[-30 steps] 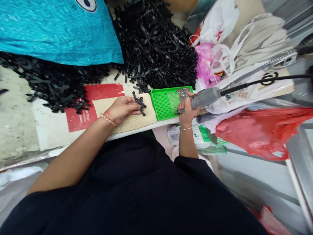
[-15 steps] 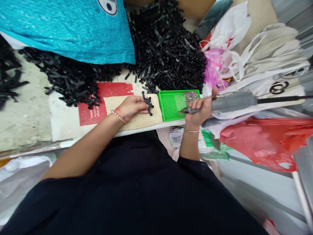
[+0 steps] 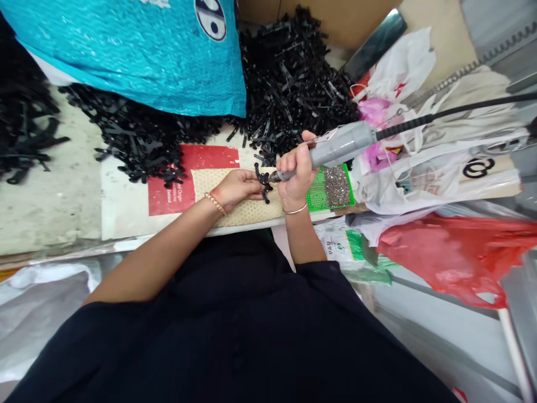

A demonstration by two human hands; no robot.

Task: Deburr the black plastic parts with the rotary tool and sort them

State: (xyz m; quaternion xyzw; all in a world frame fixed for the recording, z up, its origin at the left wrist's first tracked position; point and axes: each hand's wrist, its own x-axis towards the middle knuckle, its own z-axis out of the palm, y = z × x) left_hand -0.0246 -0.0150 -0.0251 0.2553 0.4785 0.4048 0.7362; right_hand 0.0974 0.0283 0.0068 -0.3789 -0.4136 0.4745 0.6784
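My left hand (image 3: 237, 190) is closed on a small black plastic part (image 3: 265, 182) with several arms, held over a beige dimpled pad (image 3: 205, 182). My right hand (image 3: 297, 173) grips a grey electric screwdriver (image 3: 342, 144), which lies nearly level. Its tip meets the black part or sits right beside it; the exact contact is too small to make out. Under and right of my right hand is a green perforated tray (image 3: 351, 193), partly hidden, with many small metal screws (image 3: 337, 187) at its right end.
Heaps of black plastic parts (image 3: 289, 89) lie along the back, some beneath a blue bag (image 3: 138, 56). A dark cable (image 3: 461, 111) runs right from the screwdriver. On the right are white bags (image 3: 444, 173) and a red plastic bag (image 3: 453, 252). A dark phone-like slab (image 3: 377, 42) leans behind.
My right hand has brought the screwdriver left from over the green tray to the black part. My left hand keeps its hold. The whole view has shifted slightly.
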